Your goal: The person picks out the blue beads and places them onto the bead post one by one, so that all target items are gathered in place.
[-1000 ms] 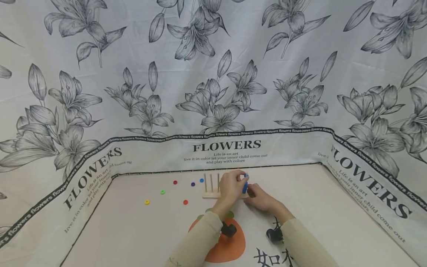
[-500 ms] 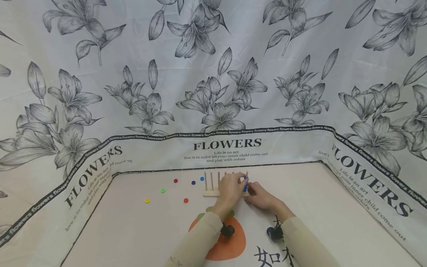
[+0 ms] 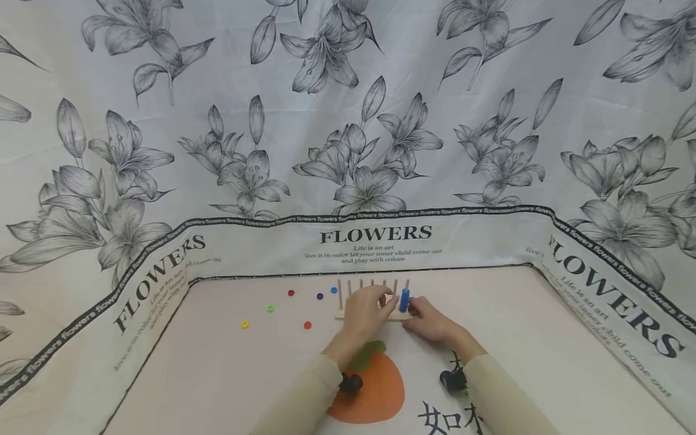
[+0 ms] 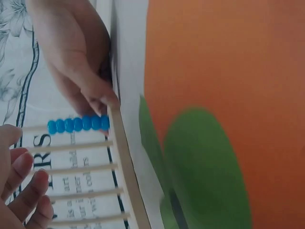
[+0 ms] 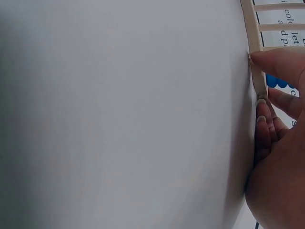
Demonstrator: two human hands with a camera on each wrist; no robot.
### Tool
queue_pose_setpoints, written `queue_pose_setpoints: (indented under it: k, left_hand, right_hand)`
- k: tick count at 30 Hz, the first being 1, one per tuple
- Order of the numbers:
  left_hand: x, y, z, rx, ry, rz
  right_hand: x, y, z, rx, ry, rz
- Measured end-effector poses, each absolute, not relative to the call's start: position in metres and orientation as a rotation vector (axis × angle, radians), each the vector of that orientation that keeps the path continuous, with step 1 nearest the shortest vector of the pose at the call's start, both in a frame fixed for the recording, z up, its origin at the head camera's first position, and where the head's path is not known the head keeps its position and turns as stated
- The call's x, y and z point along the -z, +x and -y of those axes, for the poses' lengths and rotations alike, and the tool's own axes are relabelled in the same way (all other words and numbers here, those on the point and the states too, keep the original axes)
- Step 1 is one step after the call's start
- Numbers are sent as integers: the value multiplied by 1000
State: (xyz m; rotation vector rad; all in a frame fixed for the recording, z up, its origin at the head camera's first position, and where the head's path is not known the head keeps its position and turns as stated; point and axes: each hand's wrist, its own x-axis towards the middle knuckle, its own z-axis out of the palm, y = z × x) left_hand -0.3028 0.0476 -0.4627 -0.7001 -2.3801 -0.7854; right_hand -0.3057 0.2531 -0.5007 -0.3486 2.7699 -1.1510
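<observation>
A wooden peg rack (image 3: 348,316) stands upright on the table, with a row of thin pegs on a narrow base. Its rightmost peg carries a stack of blue beads (image 4: 78,124), pushed down to the base, with the peg's tip bare above them. My left hand (image 3: 365,311) hovers in front of the other pegs, fingers loosely bent with nothing between them, just left of the stack. At the rack's right end my right hand (image 3: 432,320) pinches the base (image 5: 257,76), thumb on the front and fingers around the end.
Loose beads lie left of the rack: yellow (image 3: 244,325), green (image 3: 270,308), dark red (image 3: 290,293), purple (image 3: 319,296), blue (image 3: 334,290) and orange-red (image 3: 307,325). Behind the rack rises a flower-printed cloth wall (image 3: 380,248). An orange fruit print (image 3: 375,386) marks the cloth in front.
My left hand has come off the blue beads' peg and drawn back to the left, so the whole stack shows. The right hand keeps its hold on the base.
</observation>
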Motion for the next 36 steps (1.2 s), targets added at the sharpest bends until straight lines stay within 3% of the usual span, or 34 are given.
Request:
queue_pose_setpoints:
  k: [20,36]
  left_hand:
    - [470,-322,70,980,-517,2412]
    - [485,-361,79,1116,-372,2782]
  right_hand:
    - [490,-302,-248,1151,-233,-2708]
    - [489,-299,-246,1137,-215,-2710]
